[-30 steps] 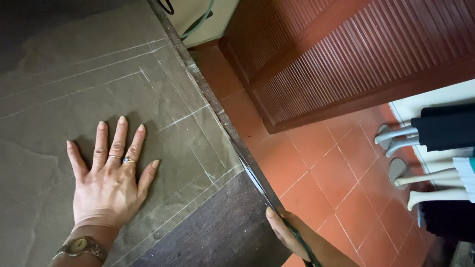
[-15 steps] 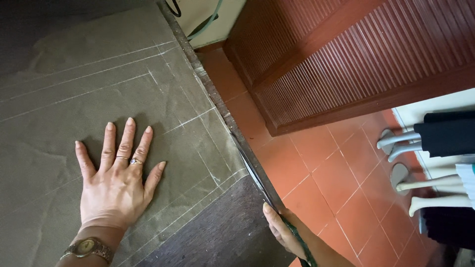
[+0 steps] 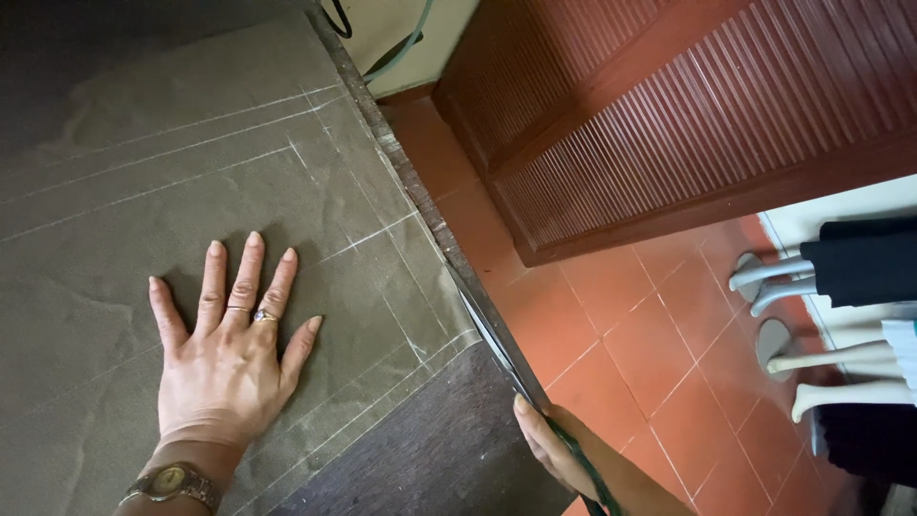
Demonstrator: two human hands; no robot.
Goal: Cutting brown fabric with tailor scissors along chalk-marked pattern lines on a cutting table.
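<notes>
My left hand point(image 3: 224, 373) lies flat, fingers spread, on an olive-green fabric point(image 3: 143, 172) marked with pale chalk lines. It wears a ring and a wristwatch point(image 3: 172, 481). The fabric covers a dark wooden table point(image 3: 430, 449), and its cut edge ends near the table's front right corner. My right hand point(image 3: 549, 449) is at the table's right edge, closed on the dark green handle of long scissors point(image 3: 492, 339). Their blades run along the edge beside the fabric; whether they touch the cloth is unclear.
Right of the table is a terracotta tile floor point(image 3: 650, 354). A red-brown louvred wooden door point(image 3: 688, 124) stands beyond it. Pale stand legs with dark garments point(image 3: 841, 287) are at the far right. Cables point(image 3: 382, 38) hang past the table's far corner.
The view has drifted slightly. My left hand stays flat on the fabric, and my right hand stays at the table edge with the scissors.
</notes>
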